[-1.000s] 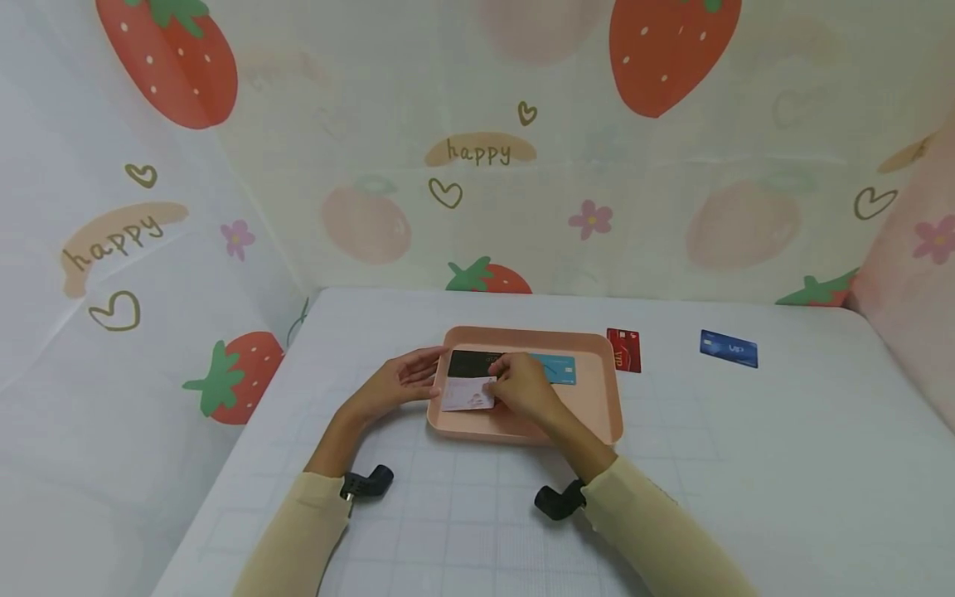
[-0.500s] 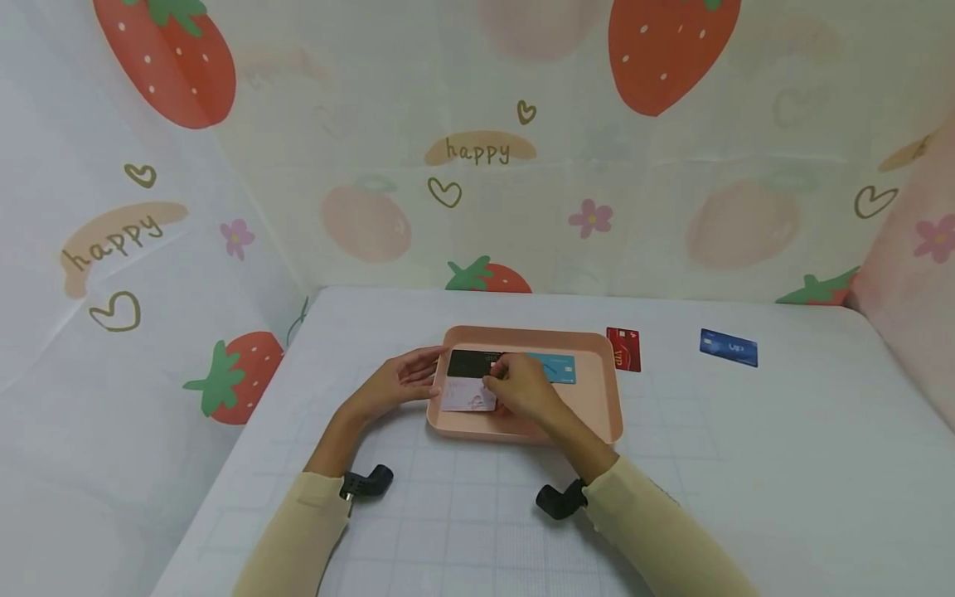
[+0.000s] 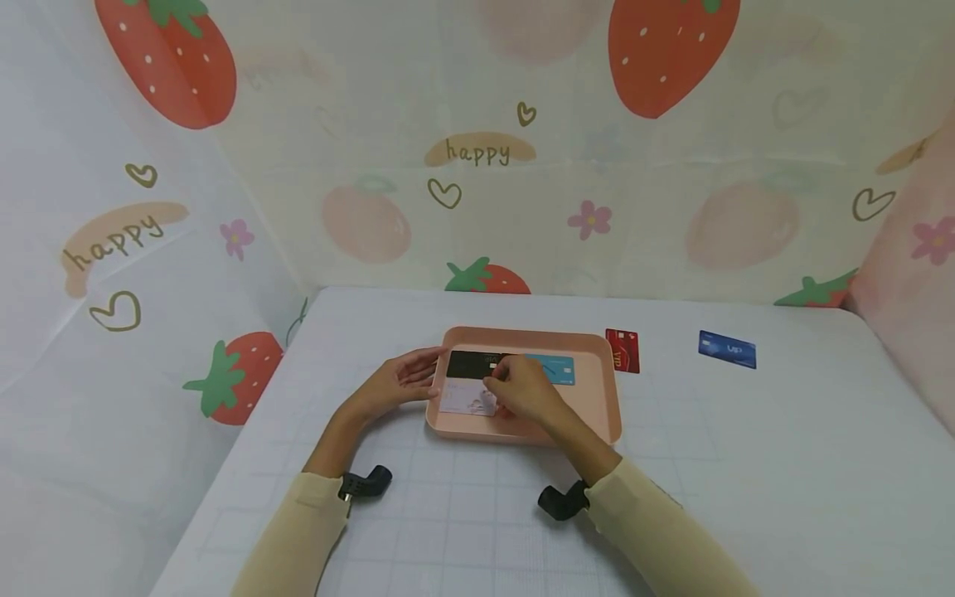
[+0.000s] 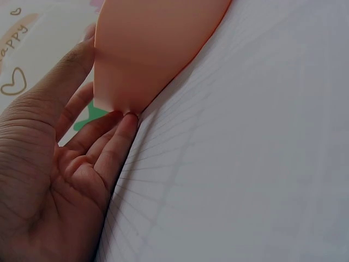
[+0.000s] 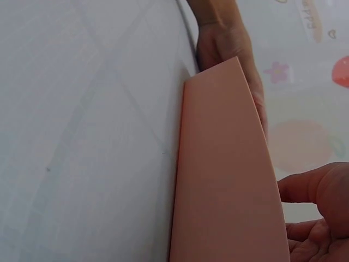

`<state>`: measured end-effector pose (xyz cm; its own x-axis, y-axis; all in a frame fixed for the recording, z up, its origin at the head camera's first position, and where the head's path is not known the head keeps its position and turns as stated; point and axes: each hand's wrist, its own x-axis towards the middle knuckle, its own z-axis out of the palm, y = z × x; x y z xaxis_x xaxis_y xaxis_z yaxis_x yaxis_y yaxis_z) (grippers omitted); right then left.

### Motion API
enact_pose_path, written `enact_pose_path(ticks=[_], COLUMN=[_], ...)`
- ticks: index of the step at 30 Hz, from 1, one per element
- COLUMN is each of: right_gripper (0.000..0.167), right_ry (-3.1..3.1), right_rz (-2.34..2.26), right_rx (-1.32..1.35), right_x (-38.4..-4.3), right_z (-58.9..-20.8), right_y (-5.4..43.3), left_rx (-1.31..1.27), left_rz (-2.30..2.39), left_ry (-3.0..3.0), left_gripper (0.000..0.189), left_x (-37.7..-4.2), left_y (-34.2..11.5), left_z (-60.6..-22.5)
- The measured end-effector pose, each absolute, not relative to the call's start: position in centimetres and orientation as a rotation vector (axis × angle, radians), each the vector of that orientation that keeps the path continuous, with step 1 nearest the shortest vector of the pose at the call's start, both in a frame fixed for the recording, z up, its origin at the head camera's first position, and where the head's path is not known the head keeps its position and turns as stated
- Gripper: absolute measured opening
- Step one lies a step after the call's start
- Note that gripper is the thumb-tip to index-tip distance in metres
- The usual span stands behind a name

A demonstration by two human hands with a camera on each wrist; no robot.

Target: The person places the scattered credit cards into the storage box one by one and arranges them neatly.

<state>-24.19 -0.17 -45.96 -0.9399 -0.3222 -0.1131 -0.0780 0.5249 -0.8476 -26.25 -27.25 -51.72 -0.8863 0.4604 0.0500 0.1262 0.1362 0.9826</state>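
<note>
A peach tray (image 3: pixel 589 414) lies on the table with three cards in it. The black card (image 3: pixel 466 365) is at the back left, and a pale card with a pinkish print (image 3: pixel 462 398) lies directly in front of it. To their right is a light blue card (image 3: pixel 559 370), partly covered by my right hand (image 3: pixel 525 388). That hand's curled fingers and thumb hold the pale card at its right edge. In the right wrist view the tray wall (image 5: pixel 229 180) hides the fingertips. My left hand (image 3: pixel 391 385) touches the tray's left end with fairly straight fingers (image 4: pixel 117 144).
Just beyond the tray's right rim lies a red VIP card (image 3: pixel 625 351). Farther right is a dark blue card (image 3: pixel 727 349). The white tabletop (image 3: pixel 462 514) carries a faint grid. A strawberry-print cloth (image 3: pixel 634 166) hangs behind the table.
The pale card has shifted slightly toward the front of the tray, leaving more of the black card's front edge in view. Both hands stay almost in place.
</note>
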Motion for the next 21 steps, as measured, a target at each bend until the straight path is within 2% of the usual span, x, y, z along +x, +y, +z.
enact_pose_path(ticks=[13, 21], right_gripper=[0.025, 0.024], right_ry=[2.45, 2.53], right_rz=[-1.441, -1.412], right_rx=[-0.503, -0.561], right_x=[-23.4, -23.3], right_z=[-44.0, -42.3], right_y=[1.6, 3.7], left_rx=[0.561, 0.561], left_rz=[1.818, 1.8], left_ry=[2.142, 2.171], left_gripper=[0.073, 0.074], left_x=[-26.4, -26.3], left_y=[-27.3, -27.3], left_z=[-51.9, -51.9])
